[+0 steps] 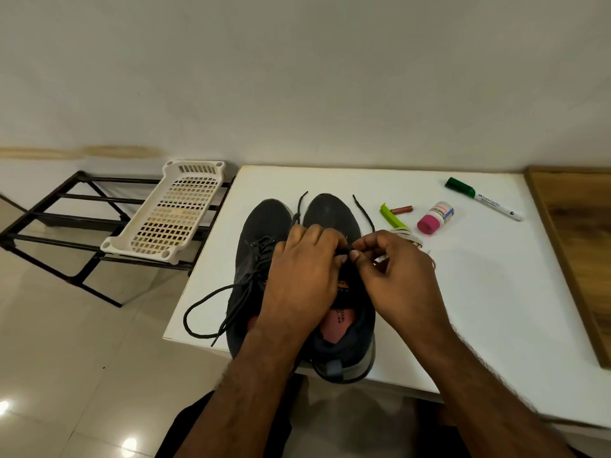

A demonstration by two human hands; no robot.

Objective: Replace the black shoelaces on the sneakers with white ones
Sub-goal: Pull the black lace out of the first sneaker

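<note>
Two dark sneakers stand side by side on the white table (479, 292), toes pointing away from me. The left sneaker (261, 233) keeps its black lace (211, 299), which trails loose toward the table's front left corner. Over the right sneaker (330, 213) my left hand (301, 276) and my right hand (396, 276) meet, both pinching its black lace at the eyelets. That lace's two free ends (363, 213) lie beside the toe. A bundle of white laces (410, 238) shows just behind my right hand, mostly hidden.
Right of the shoes lie a green clip (391, 218), a small battery (401, 210), a pink-capped bottle (434, 218) and a green marker (482, 198). A wooden board (578, 242) borders the table's right side. A white perforated tray (172, 209) rests on a black rack (66, 223) at left.
</note>
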